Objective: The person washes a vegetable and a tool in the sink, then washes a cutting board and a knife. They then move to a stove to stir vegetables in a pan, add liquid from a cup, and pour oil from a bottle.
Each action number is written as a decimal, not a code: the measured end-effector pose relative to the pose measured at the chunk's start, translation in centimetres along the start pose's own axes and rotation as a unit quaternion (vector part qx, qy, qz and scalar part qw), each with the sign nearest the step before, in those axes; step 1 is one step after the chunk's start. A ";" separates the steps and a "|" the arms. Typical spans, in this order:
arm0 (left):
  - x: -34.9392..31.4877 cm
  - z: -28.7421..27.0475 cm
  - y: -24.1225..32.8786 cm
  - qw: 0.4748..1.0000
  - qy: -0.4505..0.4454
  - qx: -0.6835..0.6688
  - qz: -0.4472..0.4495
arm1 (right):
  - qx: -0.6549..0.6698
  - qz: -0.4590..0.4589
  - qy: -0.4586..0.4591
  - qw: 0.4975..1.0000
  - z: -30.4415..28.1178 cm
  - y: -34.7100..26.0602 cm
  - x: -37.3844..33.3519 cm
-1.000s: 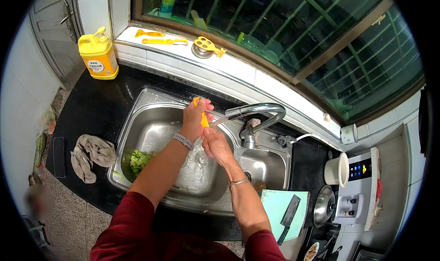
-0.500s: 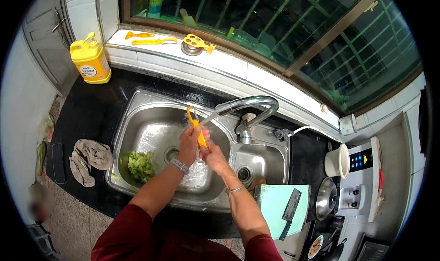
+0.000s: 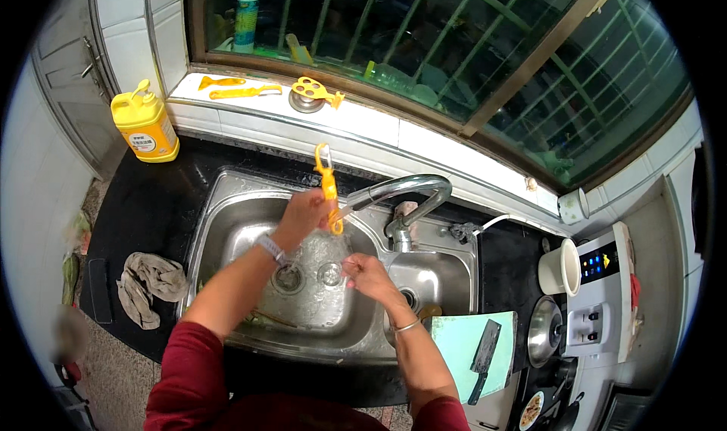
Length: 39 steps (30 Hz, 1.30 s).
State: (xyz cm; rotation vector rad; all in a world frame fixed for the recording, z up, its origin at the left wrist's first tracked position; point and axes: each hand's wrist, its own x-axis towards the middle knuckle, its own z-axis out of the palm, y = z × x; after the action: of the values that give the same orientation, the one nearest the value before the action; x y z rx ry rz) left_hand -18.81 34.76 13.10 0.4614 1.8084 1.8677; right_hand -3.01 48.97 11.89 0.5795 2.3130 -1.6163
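My left hand [image 3: 304, 217] is closed round a yellow peeler [image 3: 328, 181], whose metal blade end points up toward the window ledge. It holds the peeler at the far rim of the large sink basin [image 3: 235, 230], beside the spout of the chrome faucet [image 3: 409, 185]. Water runs from the spout into the basin. My right hand [image 3: 369, 277] is over the basin's right side, apart from the peeler, its fingers loosely bent and holding nothing. My left forearm covers most of the green leaves; bits of stalk [image 3: 269, 319] show past it.
A small basin [image 3: 432, 276] adjoins on the right; a cleaver [image 3: 485, 355] lies on a pale green cutting board [image 3: 454, 340]. Left are a grey rag [image 3: 148, 287] and a yellow jug [image 3: 145, 128]. Yellow tools [image 3: 246, 92] lie on the ledge.
My left hand has lifted the peeler up and away toward the window ledge. My right hand has let go of it and moved right and slightly nearer. My left arm now covers the leaves.
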 end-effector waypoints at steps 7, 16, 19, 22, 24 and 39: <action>9.8 2.1 6.4 0.989 -0.084 -0.111 -0.039 | 0.058 0.005 0.061 0.996 -4.4 1.7 -2.4; 18.1 4.8 7.4 0.983 -0.059 -0.155 -0.082 | 0.039 0.019 0.278 0.959 -9.3 5.9 -3.1; 18.7 5.2 8.4 0.987 -0.065 -0.107 -0.097 | 0.016 0.005 0.322 0.947 -10.2 6.4 -3.2; 20.7 4.1 7.4 0.989 -0.013 0.147 -0.019 | 0.006 0.019 0.323 0.946 -10.4 5.9 -2.4; 20.4 4.7 8.2 0.989 -0.019 0.135 -0.048 | -0.004 0.004 0.332 0.943 -10.9 7.5 -1.8; 14.1 1.8 8.6 0.992 -0.109 0.023 0.052 | -0.022 0.039 0.370 0.928 -13.2 6.9 -0.1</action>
State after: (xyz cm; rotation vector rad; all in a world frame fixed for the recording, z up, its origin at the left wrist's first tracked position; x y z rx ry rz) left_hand -30.28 44.24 20.37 0.7601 1.7118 1.7689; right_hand 0.44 63.47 10.71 1.4568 2.7512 -1.4588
